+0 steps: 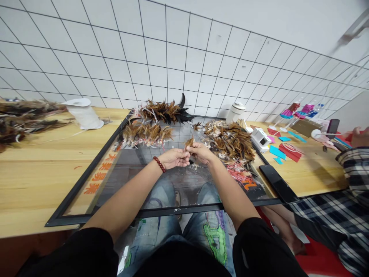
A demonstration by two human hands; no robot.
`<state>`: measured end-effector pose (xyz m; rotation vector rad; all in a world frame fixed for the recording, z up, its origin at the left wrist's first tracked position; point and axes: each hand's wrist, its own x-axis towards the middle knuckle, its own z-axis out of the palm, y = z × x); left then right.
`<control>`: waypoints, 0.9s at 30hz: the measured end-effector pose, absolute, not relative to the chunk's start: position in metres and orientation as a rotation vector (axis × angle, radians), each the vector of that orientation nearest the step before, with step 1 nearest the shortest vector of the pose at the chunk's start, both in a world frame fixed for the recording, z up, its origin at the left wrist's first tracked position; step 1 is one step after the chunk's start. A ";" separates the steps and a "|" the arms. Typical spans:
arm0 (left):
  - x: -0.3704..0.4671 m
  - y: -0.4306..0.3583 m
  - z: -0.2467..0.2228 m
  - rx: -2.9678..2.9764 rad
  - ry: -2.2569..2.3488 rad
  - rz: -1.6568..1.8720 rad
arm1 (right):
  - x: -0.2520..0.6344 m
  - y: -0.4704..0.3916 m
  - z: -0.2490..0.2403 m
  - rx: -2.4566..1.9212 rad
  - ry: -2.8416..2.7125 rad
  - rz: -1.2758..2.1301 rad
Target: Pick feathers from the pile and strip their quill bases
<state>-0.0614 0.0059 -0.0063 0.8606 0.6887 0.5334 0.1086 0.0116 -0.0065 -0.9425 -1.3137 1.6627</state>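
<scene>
Far left: dark feather strands [27, 117] lay on the wooden table [37, 169], with a white spool [86, 117] just beside them. Next, inside the black frame [95, 171] of a glass panel, two rows of brown feathers [148, 134] lay one behind the other.

Left hand [172, 158], beaded bracelet [159, 164] at the wrist: fingers curled in toward the thumb; could not tell whether they pinched anything.

Small brown tuft [189, 142]: upright above the panel, at the meeting fingertips, its lower end hidden by them. Judged almost weightless, soft and springy at the vanes, stiffer at the base; likely to crease or shed if squeezed along the plume. Best hold judged to be a light pinch low on the base.

Right hand [202, 152]: thumb and index finger grasped the tuft near its base.

Right of it, a thick feather pile [232, 140] lay on the panel, pink strands [238, 173] nearer the person. Phone [278, 183] rested at the frame's right corner; farther right, a co-worker's plaid sleeve [356, 163].
</scene>
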 end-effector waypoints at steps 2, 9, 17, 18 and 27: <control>-0.060 0.006 -0.007 0.835 0.663 0.595 | 0.109 0.014 -0.007 -1.019 -1.244 1.601; -0.053 0.003 -0.009 0.810 0.764 0.704 | 0.103 0.017 -0.012 -1.185 -1.208 1.339; -0.050 0.005 -0.007 0.647 0.826 0.963 | 0.105 0.011 -0.006 -1.067 -1.701 0.893; -0.049 0.005 -0.007 0.630 0.821 0.998 | 0.106 0.010 -0.004 -1.067 -1.810 0.724; -0.046 0.005 -0.009 0.542 0.755 1.052 | 0.109 0.009 -0.008 -1.121 -2.003 0.278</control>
